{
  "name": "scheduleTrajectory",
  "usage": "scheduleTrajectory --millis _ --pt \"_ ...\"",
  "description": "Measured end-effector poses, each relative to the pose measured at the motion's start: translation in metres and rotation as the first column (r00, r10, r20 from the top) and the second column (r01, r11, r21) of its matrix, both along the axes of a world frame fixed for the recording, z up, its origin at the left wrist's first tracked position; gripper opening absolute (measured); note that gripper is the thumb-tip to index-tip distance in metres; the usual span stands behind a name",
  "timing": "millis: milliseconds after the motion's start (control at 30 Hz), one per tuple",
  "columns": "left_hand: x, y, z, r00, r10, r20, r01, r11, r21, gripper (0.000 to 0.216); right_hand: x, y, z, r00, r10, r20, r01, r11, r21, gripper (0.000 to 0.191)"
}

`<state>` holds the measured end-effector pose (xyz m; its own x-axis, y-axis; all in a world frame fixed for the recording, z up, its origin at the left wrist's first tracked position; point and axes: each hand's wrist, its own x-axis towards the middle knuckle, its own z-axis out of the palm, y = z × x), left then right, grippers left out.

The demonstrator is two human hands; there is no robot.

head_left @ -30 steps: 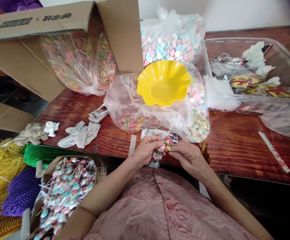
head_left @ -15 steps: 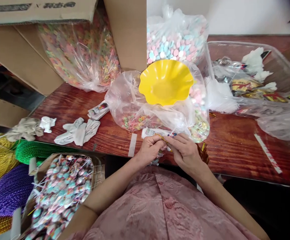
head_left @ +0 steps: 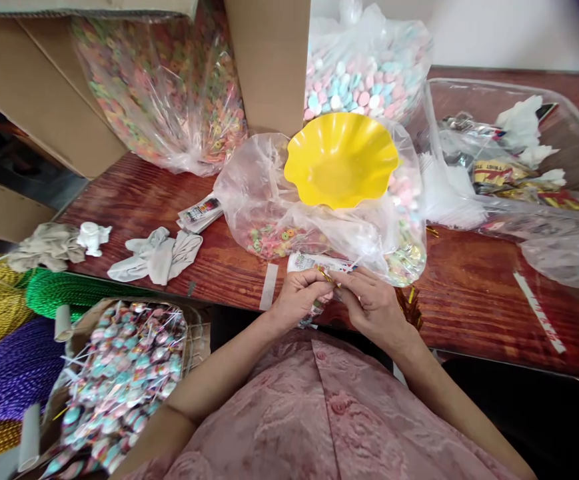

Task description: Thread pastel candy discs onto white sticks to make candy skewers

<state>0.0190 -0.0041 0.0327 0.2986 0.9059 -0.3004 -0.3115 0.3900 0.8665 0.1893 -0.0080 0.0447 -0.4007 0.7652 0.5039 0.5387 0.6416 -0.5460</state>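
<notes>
My left hand [head_left: 296, 300] and my right hand [head_left: 372, 303] meet at the table's near edge, fingers pinched together. Between them is a small clear packet of candy [head_left: 314, 310], mostly hidden under the fingers, and a thin gold twist tie [head_left: 325, 274] that sticks up where the fingertips touch. Both hands are closed on this packet. Just beyond the hands lies a printed label strip [head_left: 304, 261], and a yellow scalloped bowl [head_left: 342, 159] rests on an open clear bag of mixed candy [head_left: 269, 213].
A box of wrapped candy packets [head_left: 119, 373] sits at my lower left beside gold, green and purple cord spools [head_left: 4, 333]. Crumpled gloves [head_left: 156, 257], big candy bags [head_left: 169, 87], a cardboard box [head_left: 269, 60] and a clear tray [head_left: 514, 153] crowd the wooden table [head_left: 469, 293].
My hands closed tighter together over the packet, hiding most of it, and the gold tie now shows at the fingertips. The view shifted slightly.
</notes>
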Motion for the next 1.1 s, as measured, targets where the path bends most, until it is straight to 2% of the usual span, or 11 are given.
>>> scheduleTrajectory --millis 100,200,300,400,567,633,700,767,833,933,1100 --pt "0.001 0.000 0.003 1.000 0.014 0.003 -0.014 1.000 0.005 0.027 0.000 -0.010 -0.002 0.984 -0.150 -0.100 0.143 0.986 -0.082 0.021" --pt "0.002 0.000 0.007 0.999 0.036 -0.037 -0.033 0.997 0.067 0.027 -0.003 -0.021 -0.007 0.917 -0.312 -0.250 0.223 0.918 -0.329 0.005" --pt "0.003 0.000 0.014 0.991 0.058 -0.124 -0.028 0.974 0.227 0.026 -0.007 -0.022 -0.012 0.793 -0.396 -0.462 0.055 0.802 -0.595 0.013" --pt "0.005 0.001 0.022 0.981 0.029 -0.193 0.041 0.938 0.346 0.026 -0.002 -0.015 -0.014 0.678 -0.439 -0.590 -0.156 0.698 -0.699 0.022" --pt "0.002 0.005 0.029 0.967 -0.211 -0.145 0.235 0.955 0.182 0.025 0.019 -0.002 -0.008 0.777 -0.220 -0.590 -0.419 0.519 -0.745 0.042" --pt "-0.001 0.008 0.030 0.934 -0.343 -0.104 0.352 0.933 0.081 0.024 0.026 -0.002 -0.001 0.862 -0.025 -0.506 -0.403 0.574 -0.713 0.042" --pt "-0.004 0.012 0.030 0.888 -0.455 -0.068 0.455 0.890 -0.005 0.018 0.030 -0.006 0.005 0.928 0.183 -0.324 -0.341 0.766 -0.545 0.035" --pt "-0.007 0.014 0.029 0.842 -0.539 -0.014 0.536 0.839 -0.088 0.011 0.031 -0.011 0.011 0.941 0.331 -0.076 -0.339 0.910 -0.238 0.026" --pt "-0.009 0.015 0.027 0.786 -0.616 0.046 0.615 0.772 -0.162 0.007 0.032 -0.015 0.016 0.906 0.404 0.127 -0.411 0.911 0.030 0.026" --pt "-0.009 0.016 0.027 0.710 -0.697 0.101 0.697 0.674 -0.244 0.008 0.033 -0.016 0.021 0.854 0.448 0.263 -0.510 0.821 0.256 0.028" --pt "-0.008 0.021 0.030 0.604 -0.789 0.109 0.784 0.565 -0.257 0.016 0.035 -0.009 0.024 0.771 0.552 0.318 -0.624 0.755 0.203 0.030"
